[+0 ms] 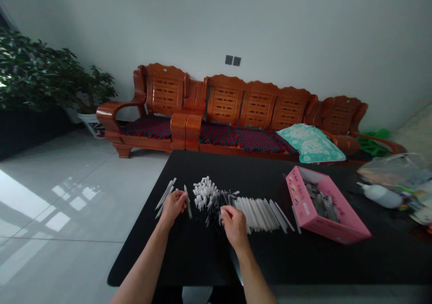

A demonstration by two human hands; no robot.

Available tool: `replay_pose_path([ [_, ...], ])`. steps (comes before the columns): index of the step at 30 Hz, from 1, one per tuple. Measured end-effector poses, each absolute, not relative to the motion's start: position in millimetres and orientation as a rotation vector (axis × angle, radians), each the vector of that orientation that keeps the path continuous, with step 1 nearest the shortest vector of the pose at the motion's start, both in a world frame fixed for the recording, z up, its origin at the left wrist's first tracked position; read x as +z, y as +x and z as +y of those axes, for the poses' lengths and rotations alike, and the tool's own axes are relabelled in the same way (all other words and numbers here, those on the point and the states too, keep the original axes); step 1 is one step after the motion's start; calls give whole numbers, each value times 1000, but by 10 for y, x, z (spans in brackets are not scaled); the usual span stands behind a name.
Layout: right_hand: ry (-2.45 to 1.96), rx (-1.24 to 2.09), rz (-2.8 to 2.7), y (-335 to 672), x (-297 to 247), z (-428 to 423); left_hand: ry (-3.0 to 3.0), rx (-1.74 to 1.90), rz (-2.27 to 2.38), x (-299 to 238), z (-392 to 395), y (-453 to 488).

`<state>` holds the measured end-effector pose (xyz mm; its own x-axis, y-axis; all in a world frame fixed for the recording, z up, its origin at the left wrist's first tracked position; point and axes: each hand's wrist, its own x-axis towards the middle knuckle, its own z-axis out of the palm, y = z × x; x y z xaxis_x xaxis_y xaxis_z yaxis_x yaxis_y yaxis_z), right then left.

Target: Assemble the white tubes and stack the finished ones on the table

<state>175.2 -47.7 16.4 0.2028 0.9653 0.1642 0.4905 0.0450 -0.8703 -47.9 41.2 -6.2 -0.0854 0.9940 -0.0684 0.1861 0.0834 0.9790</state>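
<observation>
On a black table [189, 254] lie pen parts. My left hand [173, 206] is closed around a white pen barrel, beside a few finished white pens [164, 195] lying at the left. My right hand [233, 225] pinches something small at a pile of thin dark refills [216, 202]. Behind the refills sits a heap of small white caps [203, 191]. A row of white barrels [261, 212] lies to the right of my right hand.
A pink cardboard box [329, 225] holding more parts stands at the right. Further right are a white bottle [381, 195] and plastic bags. A wooden sofa [236, 115] stands behind the table, a potted plant [43, 76] at the left, pale tiled floor beside the table.
</observation>
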Motion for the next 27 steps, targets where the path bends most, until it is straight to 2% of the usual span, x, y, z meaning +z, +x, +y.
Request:
replay_pose_path([
  [4, -1401, 1260, -1152, 1431, 8, -468, 951, 1206, 1049, 27, 316, -220],
  [9, -1167, 1582, -851, 1273, -5, -510, 817, 1237, 943, 48, 233, -81],
  [21, -1067, 1660, -758, 1271, 19, -523, 890, 1126, 859, 58, 167, -62],
  [27, -1221, 1478, -807, 1298, 46, -508, 871, 1177, 904, -15, 192, -17],
])
